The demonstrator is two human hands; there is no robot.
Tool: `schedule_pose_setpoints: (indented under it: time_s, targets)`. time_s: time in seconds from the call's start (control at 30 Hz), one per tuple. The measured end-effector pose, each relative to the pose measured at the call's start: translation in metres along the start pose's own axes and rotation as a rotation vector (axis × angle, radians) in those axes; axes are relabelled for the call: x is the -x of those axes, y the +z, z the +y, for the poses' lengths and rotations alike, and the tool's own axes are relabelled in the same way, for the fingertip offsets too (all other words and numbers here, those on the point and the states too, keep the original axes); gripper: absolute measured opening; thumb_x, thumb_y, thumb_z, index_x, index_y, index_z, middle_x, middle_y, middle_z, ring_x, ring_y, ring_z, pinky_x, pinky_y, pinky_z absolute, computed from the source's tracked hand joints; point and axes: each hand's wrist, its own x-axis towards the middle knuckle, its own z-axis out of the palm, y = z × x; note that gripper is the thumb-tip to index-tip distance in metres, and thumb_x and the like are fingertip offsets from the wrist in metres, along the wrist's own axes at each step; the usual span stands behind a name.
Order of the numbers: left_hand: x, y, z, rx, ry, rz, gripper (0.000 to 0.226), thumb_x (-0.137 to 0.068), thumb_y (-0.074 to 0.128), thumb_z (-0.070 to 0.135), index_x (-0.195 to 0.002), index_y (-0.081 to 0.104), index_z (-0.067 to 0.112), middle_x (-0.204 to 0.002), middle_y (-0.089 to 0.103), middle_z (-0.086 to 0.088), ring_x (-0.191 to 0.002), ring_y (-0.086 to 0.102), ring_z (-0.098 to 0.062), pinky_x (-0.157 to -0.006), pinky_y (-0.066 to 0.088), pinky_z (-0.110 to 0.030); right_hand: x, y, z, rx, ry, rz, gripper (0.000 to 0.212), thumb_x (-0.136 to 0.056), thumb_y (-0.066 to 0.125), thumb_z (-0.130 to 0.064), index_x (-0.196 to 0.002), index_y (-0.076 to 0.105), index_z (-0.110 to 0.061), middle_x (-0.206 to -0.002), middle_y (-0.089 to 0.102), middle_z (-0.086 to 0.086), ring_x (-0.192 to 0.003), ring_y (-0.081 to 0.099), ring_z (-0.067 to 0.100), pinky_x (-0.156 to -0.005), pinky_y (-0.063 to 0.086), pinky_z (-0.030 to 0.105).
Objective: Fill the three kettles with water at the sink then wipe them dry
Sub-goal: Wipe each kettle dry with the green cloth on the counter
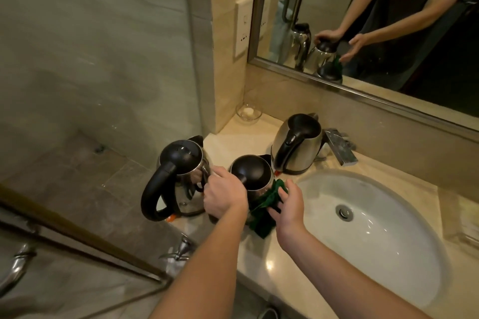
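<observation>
- Our left hand [224, 193] closes over the handle side of the middle kettle [252, 175], fingers curled around it; the handle itself is hidden beneath the hand.
- Our right hand [287, 206] lies against a green cloth [263, 208], fingers fairly straight and spread, pressing the cloth to the steel wall of the middle kettle on the side facing the sink [388, 254].
- The middle kettle stands upright on the tabletop [259, 261] just left of the sink, its black lid closed.
- The left kettle [178, 176] stands farther left of the sink, at the tabletop's outer edge. Its steel body is just beside our left hand and its large black loop handle points toward us.
- The back kettle [298, 145] stands upright behind the sink's left rim, close to the faucet [339, 149], with its black handle turned toward us.
- A small glass dish [248, 111] sits in the corner, well behind and left of the sink.
- The mirror [440, 85] above the sink shows us the kettles, the cloth and both hands in reflection.
</observation>
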Motion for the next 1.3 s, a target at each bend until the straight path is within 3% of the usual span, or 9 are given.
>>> schedule_pose_setpoints:
  time_s: [0.17, 0.5, 0.63, 0.73, 0.9, 1.1, 1.2, 1.3]
  targets:
    - [-0.015, 0.021, 0.02, 0.023, -0.058, 0.029, 0.06, -0.105, 0.022, 0.043, -0.121, 0.065, 0.005, -0.121, 0.065, -0.019, -0.111, 0.06, -0.039, -0.09, 0.044, -0.044, -0.029, 0.018, -0.015, 0.0, -0.02, -0.037, 0.01, -0.101, 0.044, -0.037, -0.109, 0.05, -0.034, -0.112, 0.055, -0.005, -0.12, 0.047, 0.019, -0.103, 0.04, 0.042]
    - [-0.038, 0.05, 0.049, 0.009, -0.094, 0.096, 0.061, -0.103, 0.024, 0.048, -0.115, 0.067, 0.007, -0.117, 0.067, -0.017, -0.108, 0.061, -0.039, -0.085, 0.043, -0.042, -0.072, 0.025, -0.031, 0.015, -0.029, -0.045, 0.019, -0.102, 0.044, -0.035, -0.119, 0.049, -0.028, -0.126, 0.053, 0.0, -0.13, 0.046, 0.022, -0.102, 0.046, 0.045]
    - [-0.038, 0.049, 0.05, -0.01, -0.068, 0.073, 0.06, -0.104, 0.024, 0.048, -0.119, 0.066, 0.008, -0.12, 0.066, -0.017, -0.11, 0.06, -0.039, -0.088, 0.044, -0.043, -0.077, 0.017, -0.031, 0.021, 0.008, -0.006, 0.039, -0.102, 0.042, -0.035, -0.136, 0.047, -0.015, -0.133, 0.056, 0.008, -0.126, 0.051, 0.024, -0.083, 0.051, 0.036]
    - [-0.037, 0.041, 0.044, -0.075, 0.08, 0.01, 0.059, -0.105, 0.021, 0.047, -0.119, 0.065, 0.01, -0.119, 0.066, -0.015, -0.11, 0.06, -0.035, -0.086, 0.043, -0.042, -0.073, 0.007, -0.025, 0.088, 0.0, 0.001, 0.04, -0.102, 0.041, -0.037, -0.136, 0.048, -0.017, -0.129, 0.059, 0.009, -0.115, 0.057, 0.02, -0.074, 0.049, 0.033]
    - [-0.036, 0.016, 0.03, -0.405, 0.572, -0.086, 0.057, -0.105, 0.021, 0.049, -0.113, 0.064, 0.011, -0.107, 0.067, -0.011, -0.1, 0.063, -0.029, -0.076, 0.044, -0.039, -0.048, 0.0, -0.011, 0.184, -0.003, -0.045, 0.032, -0.103, 0.037, -0.038, -0.128, 0.048, -0.021, -0.124, 0.056, 0.005, -0.112, 0.051, 0.018, -0.089, 0.04, 0.036]
    - [-0.042, -0.029, 0.027, -0.773, 0.966, -0.054, 0.057, -0.104, 0.023, 0.05, -0.107, 0.064, 0.011, -0.102, 0.064, -0.009, -0.095, 0.06, -0.026, -0.069, 0.039, -0.036, -0.013, 0.005, 0.013, 0.227, 0.008, -0.071, 0.02, -0.103, 0.037, -0.038, -0.117, 0.046, -0.027, -0.124, 0.055, 0.003, -0.115, 0.052, 0.019, -0.105, 0.038, 0.043]
    - [-0.051, -0.056, 0.02, -0.859, 1.047, -0.006, 0.055, -0.104, 0.023, 0.049, -0.108, 0.062, 0.011, -0.106, 0.063, -0.01, -0.099, 0.057, -0.027, -0.075, 0.04, -0.037, 0.004, 0.013, 0.023, 0.226, 0.007, -0.114, 0.018, -0.103, 0.038, -0.037, -0.116, 0.045, -0.028, -0.123, 0.055, 0.001, -0.117, 0.053, 0.02, -0.109, 0.038, 0.047]
    - [-0.068, -0.083, 0.007, -0.863, 1.008, 0.052, 0.052, -0.103, 0.025, 0.048, -0.107, 0.062, 0.012, -0.108, 0.063, -0.01, -0.1, 0.056, -0.027, -0.08, 0.043, -0.039, 0.021, 0.024, 0.032, 0.219, 0.002, -0.152, 0.011, -0.103, 0.039, -0.036, -0.101, 0.048, -0.031, -0.112, 0.058, -0.001, -0.112, 0.053, 0.017, -0.104, 0.041, 0.043]
